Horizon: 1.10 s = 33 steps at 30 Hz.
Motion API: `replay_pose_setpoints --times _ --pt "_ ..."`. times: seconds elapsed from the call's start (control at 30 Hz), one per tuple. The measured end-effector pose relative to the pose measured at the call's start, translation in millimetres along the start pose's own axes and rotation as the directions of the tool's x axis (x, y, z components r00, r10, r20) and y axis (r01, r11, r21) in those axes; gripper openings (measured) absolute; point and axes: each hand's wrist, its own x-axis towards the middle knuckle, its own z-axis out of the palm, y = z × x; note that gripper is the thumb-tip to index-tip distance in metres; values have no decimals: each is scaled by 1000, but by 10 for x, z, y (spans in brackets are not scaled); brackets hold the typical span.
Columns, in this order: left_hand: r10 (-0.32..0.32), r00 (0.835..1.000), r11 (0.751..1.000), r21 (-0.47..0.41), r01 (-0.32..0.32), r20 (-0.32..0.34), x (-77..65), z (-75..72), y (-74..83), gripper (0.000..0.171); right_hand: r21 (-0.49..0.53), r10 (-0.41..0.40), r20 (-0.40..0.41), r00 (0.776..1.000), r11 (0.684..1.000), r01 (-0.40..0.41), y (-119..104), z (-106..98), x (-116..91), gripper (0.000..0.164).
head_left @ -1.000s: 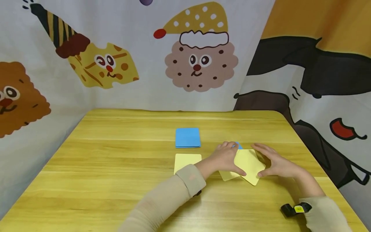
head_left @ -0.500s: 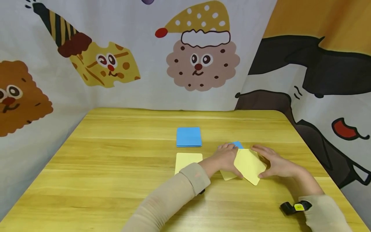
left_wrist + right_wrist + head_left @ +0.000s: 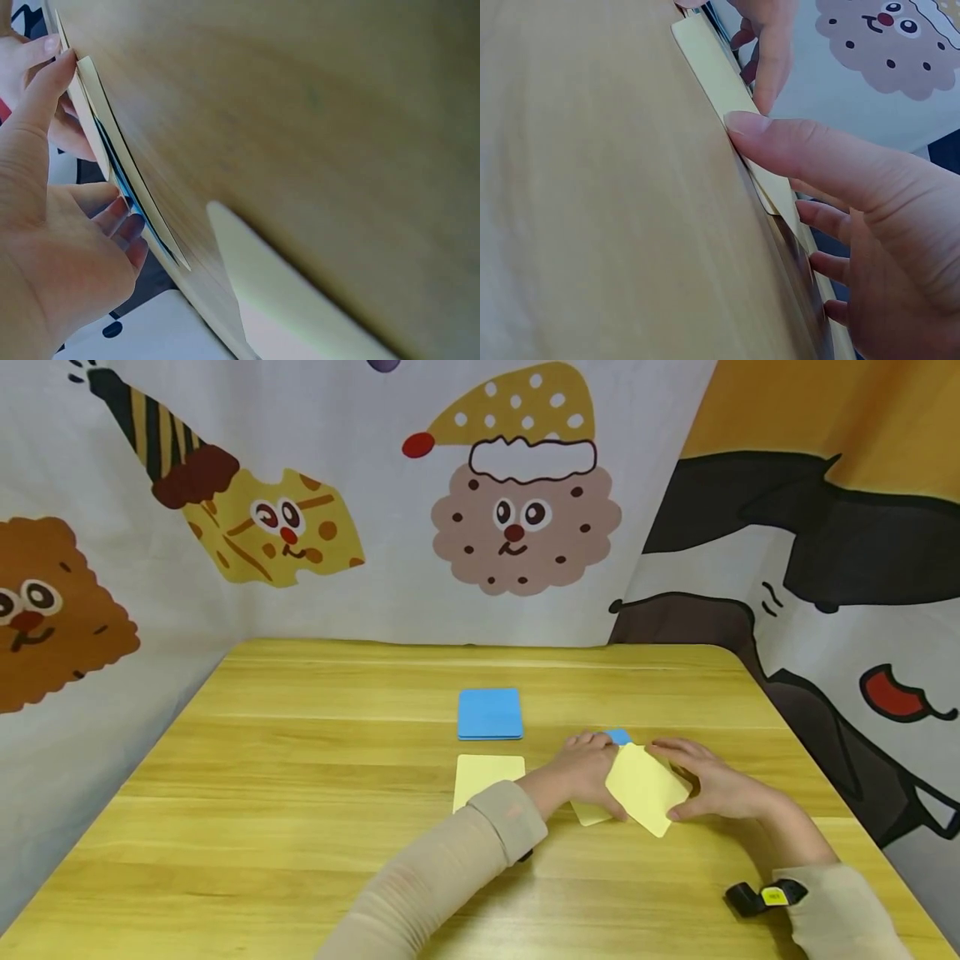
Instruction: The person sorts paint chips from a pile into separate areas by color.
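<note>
Two square yellow cards overlap at the right of the table in the head view, with a blue corner [image 3: 619, 737] showing behind them. My right hand [image 3: 723, 783] holds the upper yellow card [image 3: 647, 788] by its right side, thumb at the near edge and fingers at the far one. My left hand [image 3: 583, 772] grips the lower yellow card [image 3: 591, 813] from the left and covers much of it. In the left wrist view, a dark blue layer [image 3: 120, 165] lies between yellow sheets. The right wrist view has my right thumb [image 3: 757, 131] against the yellow card's edge.
A small stack of blue cards [image 3: 489, 714] lies farther back on the wooden table [image 3: 247, 810]. In front of it is another yellow card [image 3: 487, 772], partly hidden by my left sleeve [image 3: 450, 852]. A cartoon-printed curtain [image 3: 390, 602] hangs behind the table.
The upper yellow card has turned a little, and its far corner now points up more. My left hand has drawn back slightly from it. The right hand has hardly moved.
</note>
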Motion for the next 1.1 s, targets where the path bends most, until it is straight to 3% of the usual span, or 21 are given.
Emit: replay_pose_setpoints --times 0.23,0.43,0.7,1.1 --pt "33 999 999 -12 -33 -11 19 4 -9 109 1 -12 23 1000 1000 12 -45 0 0 92" --pt "64 997 998 2 -64 30 53 1 -8 109 -5 -30 20 999 1000 30 -81 3 5 90" --pt "68 996 997 -39 -66 54 76 0 -4 108 -3 -35 40 999 999 35 -101 0 1 91" --pt "72 996 997 -13 -72 46 70 -2 -17 106 -38 -25 30 999 999 26 -139 42 -5 92"
